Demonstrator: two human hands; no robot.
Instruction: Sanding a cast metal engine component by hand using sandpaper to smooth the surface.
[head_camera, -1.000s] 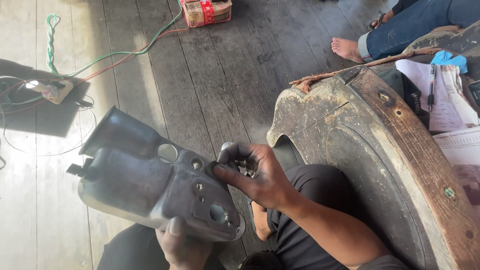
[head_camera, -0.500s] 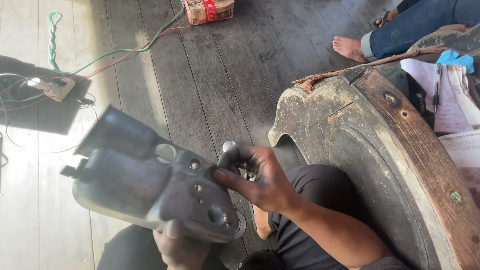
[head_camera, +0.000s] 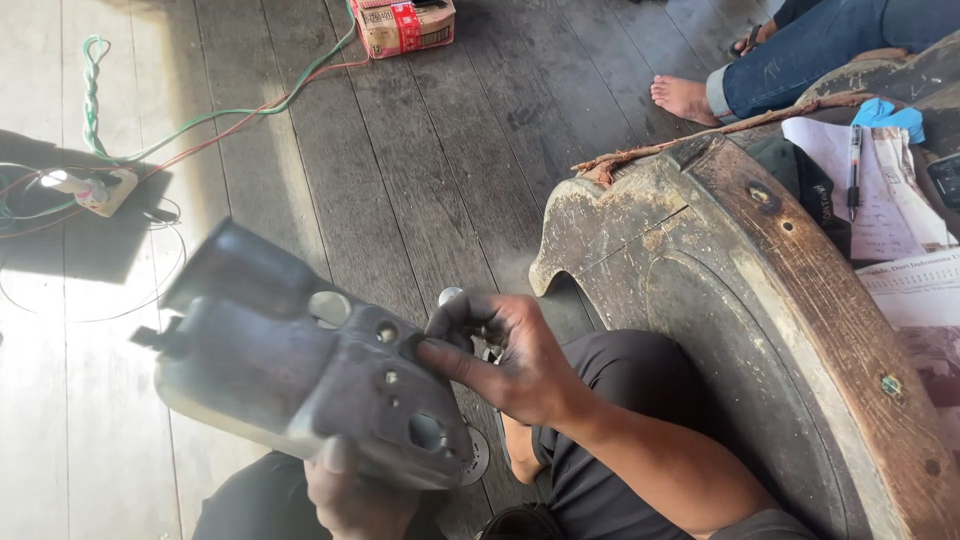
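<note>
Grey metal housing (head_camera: 300, 385) was held above the wooden floor (head_camera: 420, 180), gripped from beneath by the left hand (head_camera: 355, 500). Its flat face was touched by the right hand (head_camera: 510, 355), whose fingers were curled around a small dark part (head_camera: 450, 297).

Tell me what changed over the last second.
Little changed. The dark metal housing tipped slightly and shifted a bit left in view. The right hand stays at its upper edge, fingers curled around a small part; the left hand still supports it from below. The wooden seat stayed put.
</note>
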